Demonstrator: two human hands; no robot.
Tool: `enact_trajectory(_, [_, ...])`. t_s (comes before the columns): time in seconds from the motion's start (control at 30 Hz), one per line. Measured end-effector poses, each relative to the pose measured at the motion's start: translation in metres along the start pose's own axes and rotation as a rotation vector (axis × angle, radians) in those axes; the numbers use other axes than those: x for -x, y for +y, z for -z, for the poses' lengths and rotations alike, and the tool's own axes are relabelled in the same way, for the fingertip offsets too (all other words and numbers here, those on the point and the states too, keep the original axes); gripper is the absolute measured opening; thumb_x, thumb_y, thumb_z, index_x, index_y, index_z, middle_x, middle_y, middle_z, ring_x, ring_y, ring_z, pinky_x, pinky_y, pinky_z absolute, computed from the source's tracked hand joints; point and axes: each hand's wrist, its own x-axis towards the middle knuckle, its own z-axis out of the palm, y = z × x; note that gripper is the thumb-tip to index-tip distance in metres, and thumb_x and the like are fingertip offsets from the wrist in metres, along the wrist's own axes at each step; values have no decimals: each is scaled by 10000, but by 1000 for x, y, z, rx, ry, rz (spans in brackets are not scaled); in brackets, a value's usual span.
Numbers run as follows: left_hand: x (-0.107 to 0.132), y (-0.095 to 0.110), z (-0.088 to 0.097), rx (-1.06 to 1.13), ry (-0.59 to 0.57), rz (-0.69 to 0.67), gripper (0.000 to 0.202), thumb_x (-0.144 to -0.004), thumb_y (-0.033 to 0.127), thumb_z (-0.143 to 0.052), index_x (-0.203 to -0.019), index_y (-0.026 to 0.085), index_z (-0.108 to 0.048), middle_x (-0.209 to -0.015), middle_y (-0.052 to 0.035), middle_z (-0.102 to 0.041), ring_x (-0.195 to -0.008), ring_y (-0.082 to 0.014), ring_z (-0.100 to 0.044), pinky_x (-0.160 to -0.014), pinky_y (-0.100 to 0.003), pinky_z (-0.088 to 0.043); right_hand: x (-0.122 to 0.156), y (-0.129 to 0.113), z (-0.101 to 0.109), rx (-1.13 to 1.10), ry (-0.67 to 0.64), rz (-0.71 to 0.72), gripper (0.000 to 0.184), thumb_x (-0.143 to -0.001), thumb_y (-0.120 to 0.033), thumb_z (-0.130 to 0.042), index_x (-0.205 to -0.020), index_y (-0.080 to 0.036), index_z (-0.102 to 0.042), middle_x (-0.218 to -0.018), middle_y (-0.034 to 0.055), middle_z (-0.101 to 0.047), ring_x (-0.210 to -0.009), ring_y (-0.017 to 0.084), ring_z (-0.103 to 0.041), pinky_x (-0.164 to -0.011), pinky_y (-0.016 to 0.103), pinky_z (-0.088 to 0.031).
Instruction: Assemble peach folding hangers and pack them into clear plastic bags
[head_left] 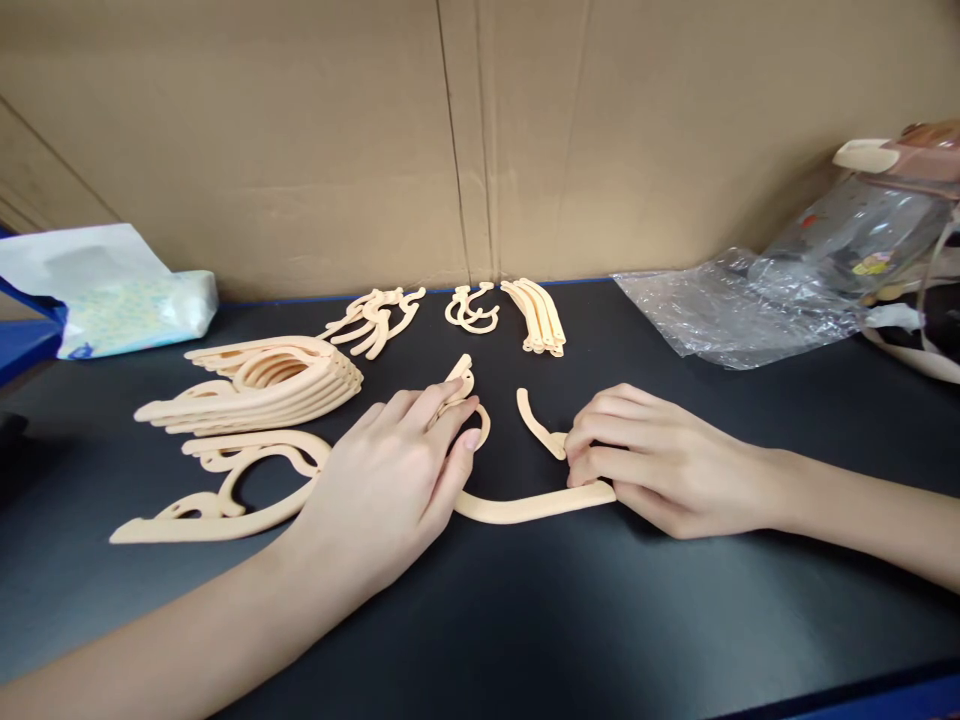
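Observation:
My left hand lies on a peach plastic hook piece in the middle of the black table, its fingers pressed down on it. A curved peach bar runs between both hands. My right hand pinches the right end of that bar together with a small hook-shaped piece. A flat openwork hanger wing lies under my left wrist.
Behind my left hand sits a stack of hanger wings. Piles of small hooks, rings and bars line the cardboard wall. A tissue pack is far left; clear plastic bag and bottle far right.

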Motion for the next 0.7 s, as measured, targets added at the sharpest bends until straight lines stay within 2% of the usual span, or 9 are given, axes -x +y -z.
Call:
enact_trajectory(0.17, [2, 2, 2, -68, 47, -47, 433, -987, 206, -324, -1238, 100, -660, -1351, -125, -627, -991, -303, -668, -799, -476, -583, 1, 0, 0, 38, 97, -17, 267, -912, -27, -398, -1024, -153, -604, -899, 59, -691, -818, 162, -596, -747, 308, -474])
enact_trajectory(0.27, [3, 1, 2, -80, 38, -45, 406, -967, 175, -354, -1207, 108, -674, -1224, -112, -692, -948, -293, -672, -754, -454, -590, 0, -1, 1, 179, 131, -102, 153, -955, -187, -501, -1030, -151, -629, -942, 83, -710, -800, 177, -622, -702, 313, -482])
enact_trajectory(0.3, [3, 1, 2, -80, 34, -44, 399, -959, 163, -363, -1201, 108, -675, -1190, -111, -701, -942, -290, -672, -745, -449, -592, 0, -2, 1, 218, 122, -122, 188, -959, -278, -539, -1049, -145, -636, -983, 100, -718, -832, 192, -638, -724, 329, -493])
enact_trajectory(0.4, [4, -2, 2, -94, 20, -58, 409, -913, 91, -382, -1210, 95, -664, -1129, -116, -709, -928, -289, -674, -728, -438, -601, 0, -2, 0, 250, 71, -105, 489, -929, -550, -560, -1155, -120, -623, -1110, 143, -721, -986, 245, -665, -871, 400, -501])
enact_trajectory(0.47, [5, -4, 2, -102, 10, -78, 465, -860, 13, -375, -1220, 98, -657, -1125, -115, -708, -918, -284, -676, -724, -427, -604, 0, -2, -2, 242, 44, -52, 583, -917, -611, -543, -1197, -103, -604, -1127, 140, -724, -1040, 252, -664, -965, 427, -465])
enact_trajectory(0.57, [6, -5, 2, -127, 0, -98, 537, -804, -60, -362, -1218, 112, -658, -1131, -106, -713, -904, -275, -680, -727, -412, -603, 1, -4, -3, 235, 26, 23, 453, -962, -474, -553, -1217, -101, -585, -1102, 108, -737, -1042, 216, -669, -1022, 421, -424])
enact_trajectory(0.63, [6, -3, 3, -176, -11, -97, 547, -802, -73, -363, -1227, 110, -654, -1130, -104, -721, -891, -273, -683, -719, -401, -601, 1, -5, -3, 225, 36, 57, 341, -974, -355, -547, -1209, -111, -581, -1062, 92, -744, -1017, 191, -675, -1013, 407, -432])
enact_trajectory(0.7, [7, 1, 3, -239, -21, -101, 546, -809, -78, -366, -1236, 106, -651, -1162, -106, -719, -888, -269, -688, -713, -391, -601, 0, -6, -4, 218, 57, 80, 300, -957, -303, -553, -1188, -114, -582, -1015, 84, -744, -995, 182, -679, -1001, 401, -443])
